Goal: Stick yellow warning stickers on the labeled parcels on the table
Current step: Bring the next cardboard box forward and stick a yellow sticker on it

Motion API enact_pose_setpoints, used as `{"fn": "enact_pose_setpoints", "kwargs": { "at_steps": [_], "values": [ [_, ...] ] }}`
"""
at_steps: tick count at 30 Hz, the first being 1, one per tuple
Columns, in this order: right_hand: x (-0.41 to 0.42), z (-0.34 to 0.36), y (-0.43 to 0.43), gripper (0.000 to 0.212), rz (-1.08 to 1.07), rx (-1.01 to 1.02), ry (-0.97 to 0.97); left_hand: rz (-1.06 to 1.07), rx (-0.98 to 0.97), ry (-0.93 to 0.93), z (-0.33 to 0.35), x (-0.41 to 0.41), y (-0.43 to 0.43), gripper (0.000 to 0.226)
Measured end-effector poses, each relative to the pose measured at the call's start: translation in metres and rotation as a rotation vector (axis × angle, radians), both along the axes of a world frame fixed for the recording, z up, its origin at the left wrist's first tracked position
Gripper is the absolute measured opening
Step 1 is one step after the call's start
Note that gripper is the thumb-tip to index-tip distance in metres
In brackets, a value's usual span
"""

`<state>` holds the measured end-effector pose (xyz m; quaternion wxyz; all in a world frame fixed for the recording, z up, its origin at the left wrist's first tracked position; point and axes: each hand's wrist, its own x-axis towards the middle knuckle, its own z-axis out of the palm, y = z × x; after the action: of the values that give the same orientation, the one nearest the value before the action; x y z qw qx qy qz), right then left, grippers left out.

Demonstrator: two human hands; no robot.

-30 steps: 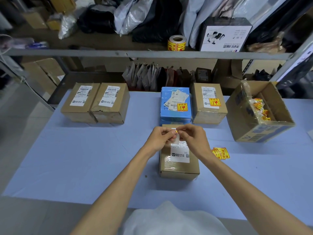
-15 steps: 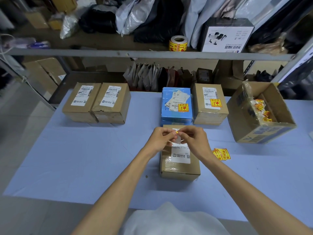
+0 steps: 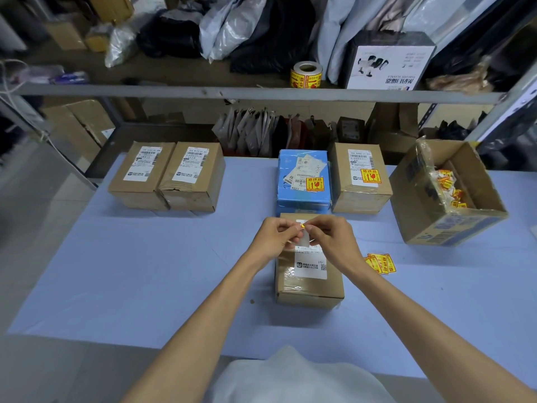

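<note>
Blue table (image 3: 145, 271), near-centre brown parcel (image 3: 308, 286): labeled, nothing yellow on it. Above its far end the left hand (image 3: 273, 239) and right hand (image 3: 331, 242) meet, both pinching one small sticker (image 3: 303, 239) by its edges. Thin, floppy, tacky, likely curls; best held by a corner.

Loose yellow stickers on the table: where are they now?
Head view: the loose yellow stickers lie on the table right of centre, between the nearest brown parcel and the open cardboard box.
</note>
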<state>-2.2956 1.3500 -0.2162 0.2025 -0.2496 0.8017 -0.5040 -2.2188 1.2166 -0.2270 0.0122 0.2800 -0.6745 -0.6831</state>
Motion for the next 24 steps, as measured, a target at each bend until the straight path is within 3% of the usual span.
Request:
{"fn": "enact_pose_setpoints", "kwargs": {
  "at_steps": [24],
  "values": [
    [0.0028, 0.0032, 0.0019, 0.017, 0.018, 0.059, 0.055, -0.038, -0.102, 0.021, 0.0055, 0.0053, 0.0036, 0.007]
  ]
}}
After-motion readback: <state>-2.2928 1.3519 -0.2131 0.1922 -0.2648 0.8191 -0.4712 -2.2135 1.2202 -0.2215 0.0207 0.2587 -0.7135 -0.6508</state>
